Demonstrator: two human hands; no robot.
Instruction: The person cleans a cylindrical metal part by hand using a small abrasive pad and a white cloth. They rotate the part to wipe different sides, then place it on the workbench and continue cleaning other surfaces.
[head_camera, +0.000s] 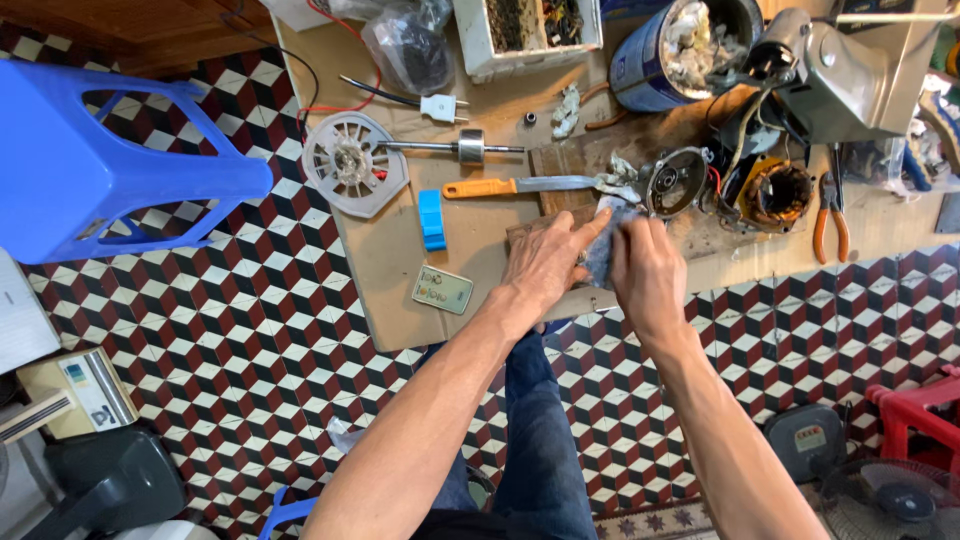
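A dismantled electric motor is spread over a flat sheet of brown cardboard (400, 260) laid on the patterned floor tiles, and that sheet serves as the landmark here. At its right edge, over a small wooden block (545, 165), a grey crumpled rag (603, 250) is pinched between both hands. The left hand (548, 262) is closed on the rag with its forefinger stretched along the top; the right hand (648, 270) is clenched around the rag's other side. Whether a small part is wrapped inside cannot be told.

Judged from how things lie, the stripping-down is largely done. A grey round finned end cover (352, 163) and a steel rotor shaft (455, 148) are set apart near the sheet's upper middle. A round metal housing (677, 181) and a copper-wound stator (775, 195) are lying just off its right edge. An orange-handled knife (520, 185) is laid between shaft and hands, untouched. The wiping appears to be in progress, and nothing is seen put back together.
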